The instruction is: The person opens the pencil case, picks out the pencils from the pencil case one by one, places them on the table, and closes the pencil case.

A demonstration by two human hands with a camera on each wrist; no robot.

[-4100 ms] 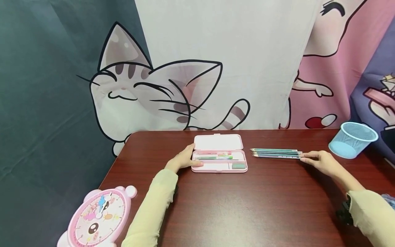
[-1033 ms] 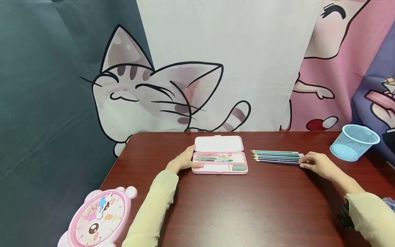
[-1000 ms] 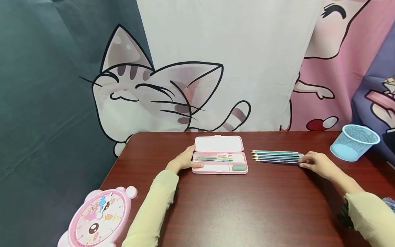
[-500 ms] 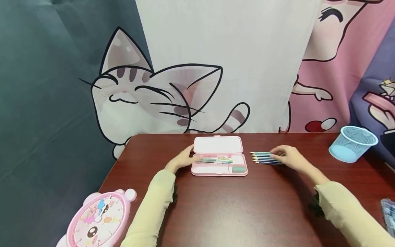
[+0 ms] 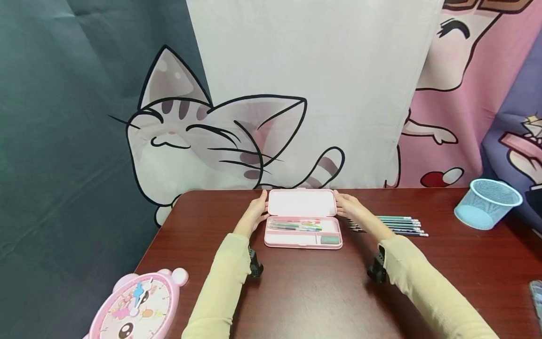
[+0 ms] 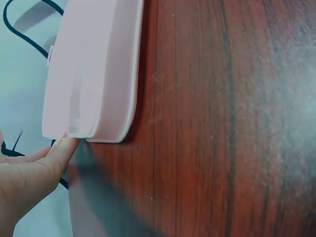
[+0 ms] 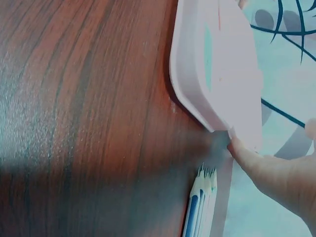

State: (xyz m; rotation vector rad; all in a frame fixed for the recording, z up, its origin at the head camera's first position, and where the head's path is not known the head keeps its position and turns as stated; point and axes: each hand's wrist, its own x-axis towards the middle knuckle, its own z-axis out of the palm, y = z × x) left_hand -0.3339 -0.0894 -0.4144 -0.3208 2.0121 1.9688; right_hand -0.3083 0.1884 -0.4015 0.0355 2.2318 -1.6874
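A pink pencil case (image 5: 292, 239) lies on the table with its lid (image 5: 302, 202) raised at the back. Several pens (image 5: 296, 227) lie in its rear compartment; a grey-green block (image 5: 330, 240) sits in the small front-right one. My left hand (image 5: 255, 213) is at the lid's left end, and in the left wrist view its fingertips (image 6: 69, 143) touch the case's end. On the other side, my right hand (image 5: 352, 209) touches the lid's right edge, fingers fairly straight. Several pencils (image 5: 402, 226) lie in a row beneath the right forearm, tips partly hidden.
A light-blue mesh pen cup (image 5: 487, 204) leans at the back right of the brown table (image 5: 313, 292). At the front left is a pink toy clock (image 5: 139, 306). A clear-and-blue object (image 5: 537, 299) is cut off at the right edge. A printed curtain hangs behind.
My right hand has left the pencils and moved left to the lid. The left hand has shifted back from the case's tray to the lid's left side. Earlier, more pencils joined the row.
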